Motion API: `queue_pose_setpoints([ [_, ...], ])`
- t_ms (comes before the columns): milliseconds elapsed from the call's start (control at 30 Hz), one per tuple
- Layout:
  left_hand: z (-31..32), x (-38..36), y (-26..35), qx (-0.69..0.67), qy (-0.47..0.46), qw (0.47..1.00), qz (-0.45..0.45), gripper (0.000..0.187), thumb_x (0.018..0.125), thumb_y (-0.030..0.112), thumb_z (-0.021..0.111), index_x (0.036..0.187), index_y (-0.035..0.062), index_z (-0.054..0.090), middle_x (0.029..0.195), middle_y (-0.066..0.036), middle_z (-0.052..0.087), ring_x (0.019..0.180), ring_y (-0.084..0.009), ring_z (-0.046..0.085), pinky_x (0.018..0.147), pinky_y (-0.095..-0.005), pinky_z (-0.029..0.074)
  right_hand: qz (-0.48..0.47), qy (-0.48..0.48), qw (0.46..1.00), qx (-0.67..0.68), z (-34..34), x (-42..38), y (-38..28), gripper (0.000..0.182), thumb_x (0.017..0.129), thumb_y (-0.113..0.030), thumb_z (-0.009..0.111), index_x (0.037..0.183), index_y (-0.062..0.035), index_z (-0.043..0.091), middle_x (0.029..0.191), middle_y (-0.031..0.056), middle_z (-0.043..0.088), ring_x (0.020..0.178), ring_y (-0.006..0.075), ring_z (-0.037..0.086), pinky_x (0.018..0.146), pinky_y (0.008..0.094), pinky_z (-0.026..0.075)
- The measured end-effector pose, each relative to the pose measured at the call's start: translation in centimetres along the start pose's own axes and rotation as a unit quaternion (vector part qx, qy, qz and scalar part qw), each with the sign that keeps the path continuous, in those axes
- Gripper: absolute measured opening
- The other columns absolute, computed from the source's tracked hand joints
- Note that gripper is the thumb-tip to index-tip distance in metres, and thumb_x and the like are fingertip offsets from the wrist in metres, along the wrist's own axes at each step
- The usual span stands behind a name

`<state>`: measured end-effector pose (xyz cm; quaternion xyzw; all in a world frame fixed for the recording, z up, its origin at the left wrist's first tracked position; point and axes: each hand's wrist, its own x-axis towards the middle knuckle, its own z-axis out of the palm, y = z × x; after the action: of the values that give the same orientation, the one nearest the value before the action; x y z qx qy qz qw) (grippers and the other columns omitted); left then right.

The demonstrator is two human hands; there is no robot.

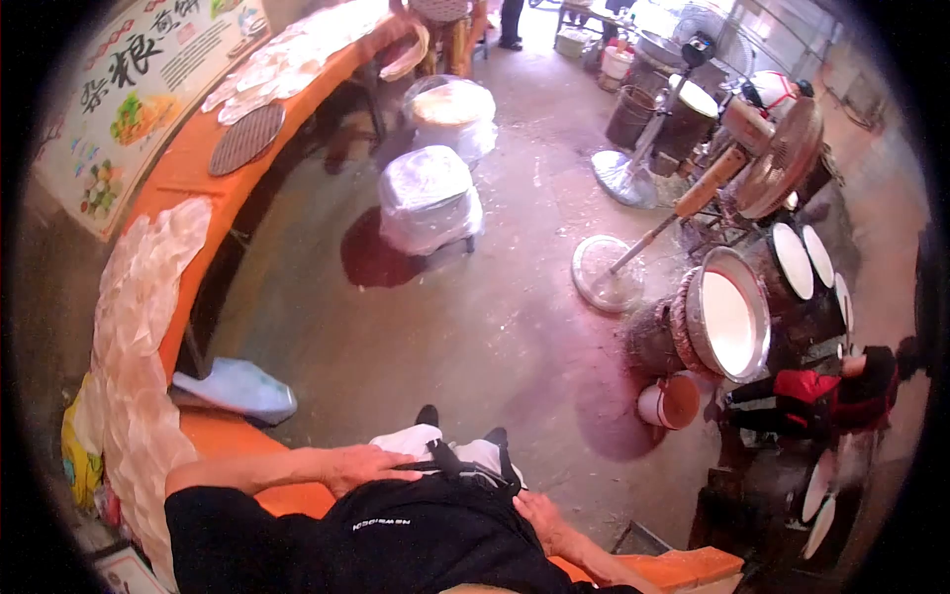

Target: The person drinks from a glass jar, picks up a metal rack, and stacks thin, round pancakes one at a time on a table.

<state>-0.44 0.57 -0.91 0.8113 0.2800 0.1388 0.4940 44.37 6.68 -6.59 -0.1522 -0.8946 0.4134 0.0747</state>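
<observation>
1. The left hand point(371, 467) lies across the waist, fingers stretched, by the black shirt point(386, 520); whether it grips anything, I cannot tell.
2. The right hand point(539, 515) is at the waist's other side, fingers bent inward; its hold, too, I cannot tell.
3. The black strap point(443, 455) lies between the hands, over white trousers point(397, 442); dark shoes point(427, 415) show beyond.
4. Leftward, an orange table point(178, 183) curves away, bearing pale sheets point(139, 327); a bluish bag point(237, 386) is beside it.
5. Farther out stands a plastic-wrapped stool point(430, 198); rightward, a bucket point(653, 404) is near a wide pan point(760, 315) of white contents.
</observation>
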Motion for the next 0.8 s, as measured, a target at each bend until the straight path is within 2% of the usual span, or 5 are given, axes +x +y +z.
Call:
queue_pose_setpoints([
  [233, -0.9, 0.4, 0.8, 0.002, -0.001, 1.000, -0.003, 0.111, 0.064, 0.035, 0.081, 0.156, 0.0186, 0.020, 0.152, -0.030, 0.029, 0.133, -0.0475, 0.040, 0.102, -0.0519, 0.040, 0.012, 0.007, 1.000, 0.024, -0.3, 0.5, -0.5, 0.090, 0.076, -0.039, 0.067, 0.150, -0.0014, 0.031, 0.144, 0.0287, 0.041, 0.130, 0.0425, 0.043, 0.101, 0.0480, 0.036],
  [433, -1.0, 0.4, 0.7, 0.002, -0.016, 1.000, -0.012, 0.109, 0.066, 0.037, 0.080, 0.155, 0.0186, 0.021, 0.150, -0.031, 0.031, 0.133, -0.0479, 0.040, 0.103, -0.0518, 0.039, 0.007, 0.019, 0.999, 0.049, -0.3, 0.6, -0.6, 0.092, 0.076, -0.037, 0.068, 0.152, -0.0036, 0.029, 0.147, 0.0278, 0.038, 0.131, 0.0429, 0.042, 0.101, 0.0489, 0.036],
  [800, -0.9, 0.3, 1.0, 0.001, -0.021, 1.000, -0.022, 0.107, 0.068, 0.035, 0.078, 0.156, 0.0201, 0.020, 0.154, -0.028, 0.026, 0.138, -0.0445, 0.036, 0.106, -0.0516, 0.036, 0.010, 0.023, 0.998, 0.060, 0.8, 0.0, 0.0, 0.100, 0.073, -0.046, 0.072, 0.153, -0.0062, 0.026, 0.149, 0.0297, 0.033, 0.132, 0.0441, 0.041, 0.102, 0.0528, 0.033],
])
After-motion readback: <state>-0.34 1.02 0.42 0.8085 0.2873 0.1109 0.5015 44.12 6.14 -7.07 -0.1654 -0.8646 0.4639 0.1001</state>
